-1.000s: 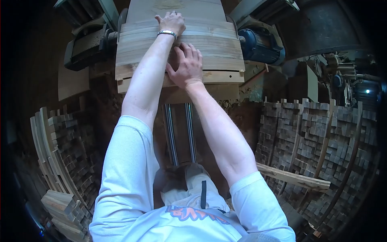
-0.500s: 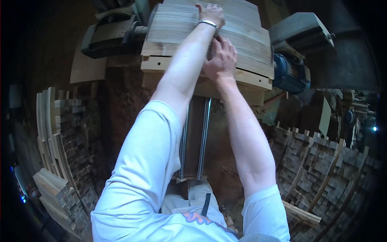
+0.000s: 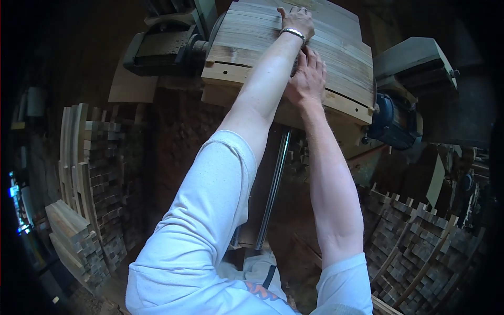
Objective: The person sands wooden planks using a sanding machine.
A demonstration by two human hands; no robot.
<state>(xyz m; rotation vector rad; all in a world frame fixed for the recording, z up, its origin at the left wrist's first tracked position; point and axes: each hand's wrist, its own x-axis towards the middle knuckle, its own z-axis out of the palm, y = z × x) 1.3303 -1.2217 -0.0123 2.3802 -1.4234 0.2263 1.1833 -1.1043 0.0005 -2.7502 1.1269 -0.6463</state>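
Observation:
My left hand point(image 3: 298, 22), with a metal bracelet at its wrist, lies on the row of light wooden boards point(image 3: 247, 34) at the top of the view. Its thumb stands apart from the other fingers. Nearer to me, my right hand point(image 3: 308, 81) rests at the front edge of the boards, fingers stretched out and a little spread. A dark round thing beside its thumb is mostly hidden by my hands. Beneath the boards runs a light wooden front bar point(image 3: 341, 100) with dark holes.
Motors flank the boards, a dark one point(image 3: 163, 51) left and a blue one point(image 3: 394, 122) right. Metal rails point(image 3: 274, 189) run below toward me. Stacked wood blocks stand at the left point(image 3: 105, 184) and lower right point(image 3: 415, 252).
The view has turned slightly, so the boards, motors and stacks sit farther right in the frame. Both my hands stay on the boards in nearly the same pose.

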